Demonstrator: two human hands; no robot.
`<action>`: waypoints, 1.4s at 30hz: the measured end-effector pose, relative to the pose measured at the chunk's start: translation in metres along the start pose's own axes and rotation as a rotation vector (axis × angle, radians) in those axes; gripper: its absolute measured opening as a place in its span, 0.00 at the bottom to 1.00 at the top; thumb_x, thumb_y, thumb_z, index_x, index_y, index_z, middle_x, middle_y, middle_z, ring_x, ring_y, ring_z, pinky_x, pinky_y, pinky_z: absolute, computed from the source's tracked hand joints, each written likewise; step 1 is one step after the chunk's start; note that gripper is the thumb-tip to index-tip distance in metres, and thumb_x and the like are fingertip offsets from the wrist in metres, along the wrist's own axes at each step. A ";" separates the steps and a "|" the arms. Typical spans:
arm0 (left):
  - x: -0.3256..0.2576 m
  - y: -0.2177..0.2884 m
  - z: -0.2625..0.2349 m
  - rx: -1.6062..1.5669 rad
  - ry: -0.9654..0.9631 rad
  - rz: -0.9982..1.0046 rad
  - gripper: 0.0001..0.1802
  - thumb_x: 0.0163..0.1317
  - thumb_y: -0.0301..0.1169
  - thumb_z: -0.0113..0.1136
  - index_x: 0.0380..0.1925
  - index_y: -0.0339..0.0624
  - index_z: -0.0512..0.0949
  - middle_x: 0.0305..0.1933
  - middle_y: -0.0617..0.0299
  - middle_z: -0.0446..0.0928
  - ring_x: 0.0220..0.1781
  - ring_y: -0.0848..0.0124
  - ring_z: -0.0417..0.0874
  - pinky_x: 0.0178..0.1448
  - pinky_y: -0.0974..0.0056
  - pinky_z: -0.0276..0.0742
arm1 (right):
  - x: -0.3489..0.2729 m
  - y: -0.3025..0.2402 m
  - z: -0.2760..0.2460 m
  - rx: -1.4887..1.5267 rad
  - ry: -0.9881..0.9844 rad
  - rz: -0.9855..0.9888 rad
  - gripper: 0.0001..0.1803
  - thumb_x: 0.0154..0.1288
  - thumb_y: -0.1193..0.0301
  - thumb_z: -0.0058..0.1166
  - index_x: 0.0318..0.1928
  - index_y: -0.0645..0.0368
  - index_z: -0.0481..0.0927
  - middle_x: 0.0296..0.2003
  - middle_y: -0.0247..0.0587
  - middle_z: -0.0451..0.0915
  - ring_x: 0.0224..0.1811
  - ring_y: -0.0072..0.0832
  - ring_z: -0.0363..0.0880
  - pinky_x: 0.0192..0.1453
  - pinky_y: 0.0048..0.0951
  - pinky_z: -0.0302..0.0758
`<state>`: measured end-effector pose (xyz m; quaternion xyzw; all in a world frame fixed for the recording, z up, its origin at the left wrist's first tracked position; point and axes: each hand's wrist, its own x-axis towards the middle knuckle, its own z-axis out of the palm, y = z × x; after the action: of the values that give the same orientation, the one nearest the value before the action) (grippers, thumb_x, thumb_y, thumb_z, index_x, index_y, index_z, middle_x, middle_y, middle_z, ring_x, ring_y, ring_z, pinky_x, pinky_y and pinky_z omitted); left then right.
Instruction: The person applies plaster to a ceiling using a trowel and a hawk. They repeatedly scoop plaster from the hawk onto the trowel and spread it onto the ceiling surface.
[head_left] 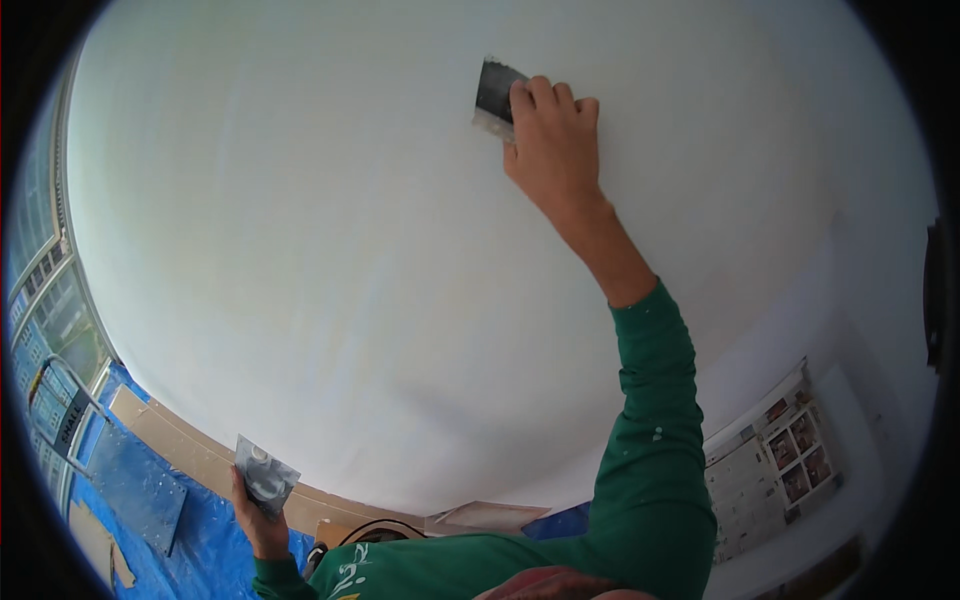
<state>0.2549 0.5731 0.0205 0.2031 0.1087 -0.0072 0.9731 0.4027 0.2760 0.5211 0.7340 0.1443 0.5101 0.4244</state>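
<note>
High up in front of me, my right hand [562, 150] grips a wide putty knife [496, 92], its dark blade flat against or very close to the white wall [340, 240]. Pale filler clings to the blade's edges. My fingers wrap over its right side, so any handle is hidden. Low at the left, my left hand [262, 532] is closed round a second putty knife [266, 476]. That one has a grey metal blade, held upright and apart from the wall, with whitish filler smeared across it.
Blue plastic sheeting [215, 545] covers the floor at lower left, with a brown board strip [185, 445] along the wall's foot. A grey platform trolley [135, 490] stands near the windows [60, 300]. Papers with pictures [795, 455] lie at lower right.
</note>
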 end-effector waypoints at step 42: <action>0.004 0.011 0.226 0.975 -0.800 1.532 0.30 0.83 0.47 0.38 0.61 0.29 0.76 0.53 0.40 0.82 0.52 0.53 0.87 0.53 0.58 0.85 | -0.219 -0.121 -0.181 2.802 -0.173 1.878 0.13 0.77 0.67 0.52 0.56 0.57 0.78 0.48 0.38 0.85 0.52 0.29 0.85 0.59 0.34 0.79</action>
<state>0.3065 0.4936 0.2255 0.5791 -0.4030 0.5119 0.4901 0.1757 0.2939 0.3124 -0.3688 0.0236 -0.0180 0.9290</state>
